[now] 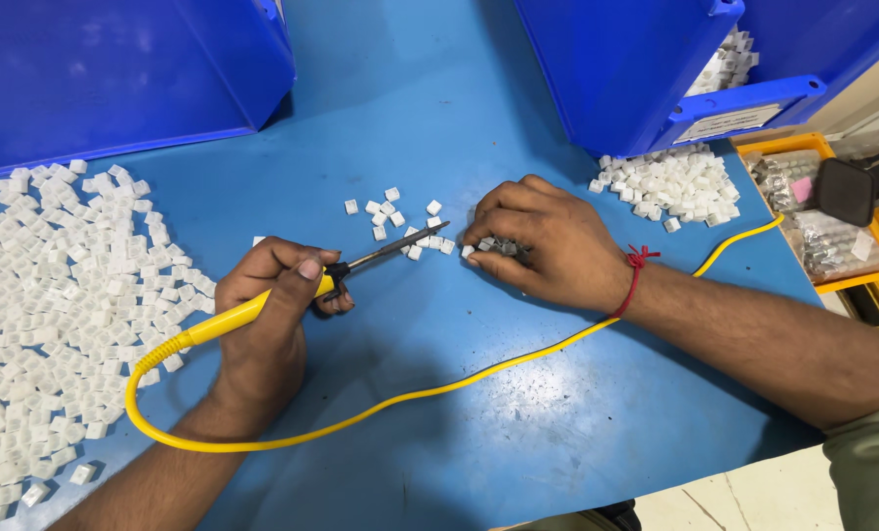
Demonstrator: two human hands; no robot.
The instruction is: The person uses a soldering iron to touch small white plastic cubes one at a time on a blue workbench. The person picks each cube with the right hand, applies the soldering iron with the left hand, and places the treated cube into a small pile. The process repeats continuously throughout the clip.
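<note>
the left hand (267,315) is wrapped around a yellow soldering iron (292,295), its dark tip pointing toward a few loose white cubes (400,221) on the blue table (439,118). the right hand (543,241) lies just beside that tip, fingers curled down over small grey parts (503,248). a big cube heap (56,305) lies left, a smaller pile (675,185) by a blue bin (626,69).

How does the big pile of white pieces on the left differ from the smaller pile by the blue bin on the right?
The left pile of white pieces is far larger and spreads wide and flat toward the table's near edge; the right pile is small, compact and heaped against the blue bin. The left pile lies beside the left hand; the right pile sits beyond the right hand. Both hold small white cube-like pieces on the blue table.
</note>
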